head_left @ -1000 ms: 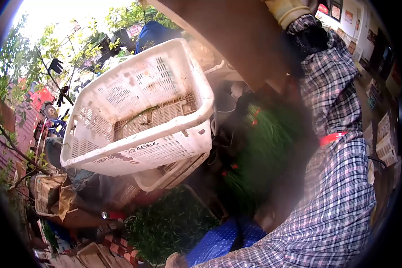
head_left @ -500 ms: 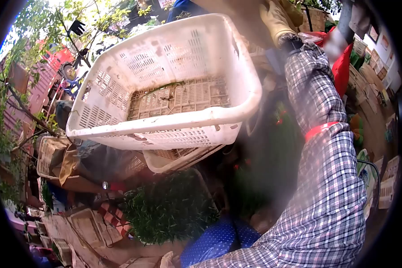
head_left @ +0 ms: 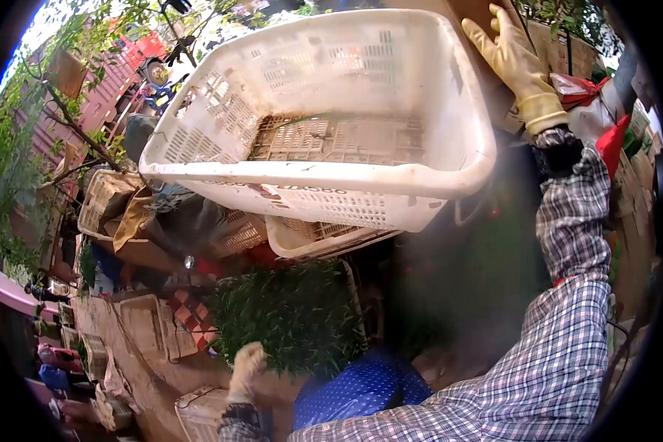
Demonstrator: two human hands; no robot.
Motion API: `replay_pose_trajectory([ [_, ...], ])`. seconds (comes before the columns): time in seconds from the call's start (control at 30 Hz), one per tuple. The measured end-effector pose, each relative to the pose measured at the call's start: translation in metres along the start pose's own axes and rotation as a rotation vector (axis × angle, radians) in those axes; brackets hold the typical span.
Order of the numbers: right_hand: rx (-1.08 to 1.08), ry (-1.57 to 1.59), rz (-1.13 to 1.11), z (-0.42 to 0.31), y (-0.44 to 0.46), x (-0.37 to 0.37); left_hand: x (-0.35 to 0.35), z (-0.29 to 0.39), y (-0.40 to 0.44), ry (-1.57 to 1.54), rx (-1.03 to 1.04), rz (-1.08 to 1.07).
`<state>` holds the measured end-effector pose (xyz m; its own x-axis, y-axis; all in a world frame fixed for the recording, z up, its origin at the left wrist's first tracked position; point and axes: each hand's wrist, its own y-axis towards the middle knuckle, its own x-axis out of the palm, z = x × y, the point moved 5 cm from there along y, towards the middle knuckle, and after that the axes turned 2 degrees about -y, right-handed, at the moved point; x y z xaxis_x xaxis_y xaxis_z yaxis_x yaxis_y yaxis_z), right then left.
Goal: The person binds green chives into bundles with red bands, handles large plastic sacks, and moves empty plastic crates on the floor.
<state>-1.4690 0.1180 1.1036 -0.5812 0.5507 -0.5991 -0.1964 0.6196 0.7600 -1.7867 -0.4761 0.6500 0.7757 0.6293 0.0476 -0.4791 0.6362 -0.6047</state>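
Observation:
A dirty white plastic crate with slotted walls fills the upper middle, tilted so its inside shows; a few green scraps lie on its floor. Beside its right end, my right hand in a yellow rubber glove is open, fingers spread, in front of a brown surface. I cannot tell whether it touches that surface. Low in the view, my left hand, in a pale glove, looks curled closed, with nothing visible in it. It is at the near edge of a heap of thin green produce, seemingly chili peppers.
Another pale crate sits under the white one. More crates lie at left, near a checked red cloth. A blue dotted cloth covers my lap area. Tree branches hang at upper left; red bags are at right.
My right hand has moved right in the view, and its spread fingers now show clearly. My left hand has come into view below. The white crate appears further right as the view shifts.

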Motion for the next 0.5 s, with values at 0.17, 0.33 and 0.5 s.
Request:
replay_pose_trajectory([
  [0.17,0.315,0.268,-0.505,0.015,-0.031,0.066,0.080,0.243,-0.023,-0.162,0.536,0.087],
  [0.33,0.574,0.991,-0.772,-0.002,-0.052,0.068,0.093,0.376,0.043,-0.556,0.670,-0.071],
  [0.5,0.637,1.137,-0.750,-0.004,-0.075,0.053,0.060,0.414,0.104,-0.794,0.712,0.194],
])
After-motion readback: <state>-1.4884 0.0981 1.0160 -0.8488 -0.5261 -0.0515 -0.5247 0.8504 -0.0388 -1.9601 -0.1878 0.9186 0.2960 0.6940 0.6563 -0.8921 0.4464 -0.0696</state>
